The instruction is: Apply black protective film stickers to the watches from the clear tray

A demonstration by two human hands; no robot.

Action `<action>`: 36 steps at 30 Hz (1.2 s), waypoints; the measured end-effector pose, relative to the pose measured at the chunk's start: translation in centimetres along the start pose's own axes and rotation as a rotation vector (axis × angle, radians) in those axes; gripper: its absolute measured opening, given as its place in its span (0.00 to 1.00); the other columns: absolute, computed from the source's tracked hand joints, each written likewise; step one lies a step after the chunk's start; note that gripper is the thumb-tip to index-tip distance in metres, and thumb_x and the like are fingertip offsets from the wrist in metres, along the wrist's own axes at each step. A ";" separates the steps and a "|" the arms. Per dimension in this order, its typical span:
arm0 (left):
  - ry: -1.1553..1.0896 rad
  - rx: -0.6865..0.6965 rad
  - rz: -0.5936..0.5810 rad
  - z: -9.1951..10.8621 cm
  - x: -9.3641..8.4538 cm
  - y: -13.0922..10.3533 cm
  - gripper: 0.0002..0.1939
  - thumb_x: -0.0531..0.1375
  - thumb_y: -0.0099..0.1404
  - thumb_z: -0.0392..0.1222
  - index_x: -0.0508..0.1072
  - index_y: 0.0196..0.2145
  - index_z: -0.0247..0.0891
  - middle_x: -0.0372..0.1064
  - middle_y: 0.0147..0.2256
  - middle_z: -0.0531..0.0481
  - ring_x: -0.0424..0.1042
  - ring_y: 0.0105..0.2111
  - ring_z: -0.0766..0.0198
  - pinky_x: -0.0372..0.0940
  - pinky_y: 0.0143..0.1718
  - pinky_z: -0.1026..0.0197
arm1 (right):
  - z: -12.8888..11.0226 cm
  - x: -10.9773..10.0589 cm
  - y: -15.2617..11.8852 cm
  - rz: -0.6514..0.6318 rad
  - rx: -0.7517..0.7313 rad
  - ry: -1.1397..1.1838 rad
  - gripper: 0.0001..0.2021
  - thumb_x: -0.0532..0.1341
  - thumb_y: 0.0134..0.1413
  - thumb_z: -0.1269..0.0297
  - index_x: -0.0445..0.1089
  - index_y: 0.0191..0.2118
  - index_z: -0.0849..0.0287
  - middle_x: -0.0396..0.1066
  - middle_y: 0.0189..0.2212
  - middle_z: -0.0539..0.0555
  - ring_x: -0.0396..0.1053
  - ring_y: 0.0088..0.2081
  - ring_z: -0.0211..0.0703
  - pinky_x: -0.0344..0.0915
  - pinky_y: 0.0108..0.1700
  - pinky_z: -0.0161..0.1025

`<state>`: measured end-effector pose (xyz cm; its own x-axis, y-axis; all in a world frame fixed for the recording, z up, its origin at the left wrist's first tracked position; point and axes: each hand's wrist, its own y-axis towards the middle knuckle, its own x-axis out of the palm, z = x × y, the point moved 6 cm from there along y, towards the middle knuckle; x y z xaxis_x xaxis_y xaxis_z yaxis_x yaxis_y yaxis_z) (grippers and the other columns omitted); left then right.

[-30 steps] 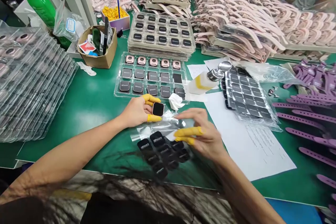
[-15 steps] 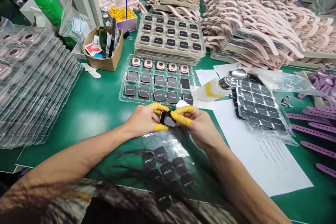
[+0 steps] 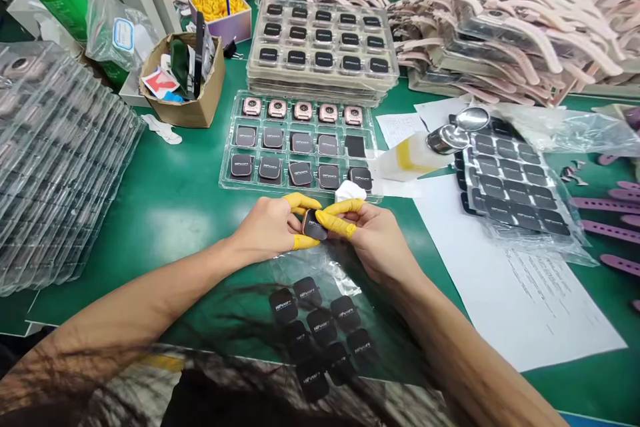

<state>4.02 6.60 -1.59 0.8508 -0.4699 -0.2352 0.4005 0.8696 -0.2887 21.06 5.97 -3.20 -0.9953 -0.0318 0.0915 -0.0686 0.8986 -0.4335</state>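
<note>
A small square smartwatch body with a black, printed face and a pinkish rim is held above the table between both hands. My left hand grips its left side with yellow-cotted fingers. From the right, the yellow-cotted fingertips of my right hand pinch its upper right edge; what the fingers behind it do is hidden. A crumpled white cloth sits just beyond my right fingers. Below lie several black square screen films on clear plastic. Beyond the hands, a clear tray carries rows of watch bodies.
Stacked clear trays stand behind, with another tall stack at left. Nearby are a cardboard box, a pump bottle, sheets of black films, white paper and piled pink straps.
The watch body has turned more upright and shifted slightly left, with my right fingertips moving left along it. The camera view has shifted slightly. Both hands keep their hold.
</note>
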 end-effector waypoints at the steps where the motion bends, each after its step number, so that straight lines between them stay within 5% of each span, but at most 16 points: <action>1: 0.006 0.002 0.000 0.0 0.0 0.0 0.30 0.73 0.52 0.40 0.78 0.53 0.35 0.76 0.23 0.57 0.74 0.26 0.64 0.64 0.29 0.64 | 0.0 0.0 0.0 -0.001 0.000 -0.002 0.22 0.84 0.26 0.53 0.80 0.30 0.56 0.80 0.26 0.51 0.75 0.30 0.42 0.75 0.34 0.38; 10: -0.012 -0.007 0.009 0.0 -0.1 -0.1 0.28 0.73 0.51 0.40 0.79 0.51 0.37 0.76 0.23 0.57 0.75 0.26 0.64 0.66 0.30 0.64 | 0.0 -0.2 -0.1 0.056 -0.067 -0.049 0.30 0.83 0.28 0.54 0.75 0.39 0.55 0.74 0.30 0.46 0.73 0.28 0.38 0.75 0.32 0.37; 12: -0.050 -0.025 0.016 -0.1 -0.1 0.0 0.28 0.74 0.51 0.40 0.78 0.50 0.37 0.76 0.24 0.56 0.76 0.28 0.63 0.68 0.32 0.64 | -0.7 -1.0 -0.3 0.146 -0.163 -0.096 0.31 0.81 0.35 0.51 0.72 0.45 0.51 0.72 0.35 0.46 0.73 0.28 0.39 0.77 0.30 0.39; 15: -0.182 -0.067 0.026 -0.4 -0.2 0.2 0.31 0.76 0.48 0.37 0.77 0.50 0.37 0.77 0.28 0.55 0.75 0.27 0.66 0.70 0.33 0.64 | -1.9 -1.9 -1.0 0.227 -0.401 -0.299 0.19 0.70 0.55 0.47 0.72 0.48 0.49 0.71 0.40 0.50 0.73 0.29 0.41 0.75 0.28 0.41; 17: -0.331 -0.076 0.055 -0.4 -0.4 0.3 0.33 0.78 0.44 0.34 0.76 0.49 0.36 0.78 0.32 0.53 0.75 0.27 0.69 0.71 0.33 0.65 | -2.3 -1.4 -1.5 0.163 -0.584 -0.503 0.14 0.65 0.63 0.50 0.73 0.49 0.49 0.73 0.36 0.51 0.71 0.29 0.42 0.72 0.28 0.42; 20: -0.577 -0.018 0.177 0.2 -1.9 0.1 0.37 0.79 0.39 0.30 0.75 0.48 0.37 0.79 0.41 0.51 0.78 0.34 0.68 0.76 0.41 0.64 | -1.5 0.8 -2.0 -0.104 -0.791 -0.831 0.13 0.61 0.68 0.52 0.75 0.52 0.49 0.74 0.29 0.50 0.70 0.28 0.44 0.68 0.29 0.43; 24: -0.688 0.032 0.357 1.5 -4.8 0.3 0.35 0.80 0.45 0.37 0.73 0.49 0.41 0.80 0.43 0.51 0.80 0.36 0.68 0.78 0.44 0.64 | -0.4 2.6 -2.3 -0.256 -0.943 -1.202 0.15 0.57 0.72 0.49 0.78 0.51 0.47 0.77 0.33 0.53 0.75 0.34 0.48 0.64 0.29 0.44; 28: -0.395 0.048 0.406 4.1 -6.0 5.1 0.22 0.75 0.58 0.46 0.74 0.45 0.37 0.79 0.38 0.49 0.80 0.34 0.64 0.79 0.39 0.59 | -0.6 2.8 -2.2 -0.255 -0.998 -1.237 0.18 0.53 0.74 0.48 0.78 0.49 0.46 0.77 0.33 0.51 0.75 0.34 0.48 0.62 0.28 0.45; 32: 0.249 0.181 0.359 7.5 -3.5 12.9 0.09 0.63 0.72 0.43 0.77 0.45 0.35 0.80 0.40 0.44 0.79 0.36 0.62 0.76 0.39 0.59 | -0.8 2.7 -2.3 -0.253 -1.025 -1.233 0.14 0.56 0.73 0.51 0.79 0.46 0.47 0.77 0.33 0.51 0.74 0.33 0.47 0.59 0.28 0.44; 36: 0.555 0.224 0.358 8.9 -0.8 16.4 0.06 0.68 0.67 0.41 0.80 0.35 0.34 0.78 0.37 0.41 0.75 0.46 0.50 0.71 0.51 0.50 | -1.1 2.7 -2.5 -0.248 -1.053 -1.258 0.12 0.59 0.71 0.53 0.78 0.41 0.49 0.77 0.32 0.51 0.73 0.32 0.45 0.58 0.27 0.43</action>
<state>12.93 22.55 2.13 0.6678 -0.1047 -0.7369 0.2394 0.9677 0.0795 18.60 4.17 -0.86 -0.4328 -0.0500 -0.9001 -0.6717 0.6838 0.2849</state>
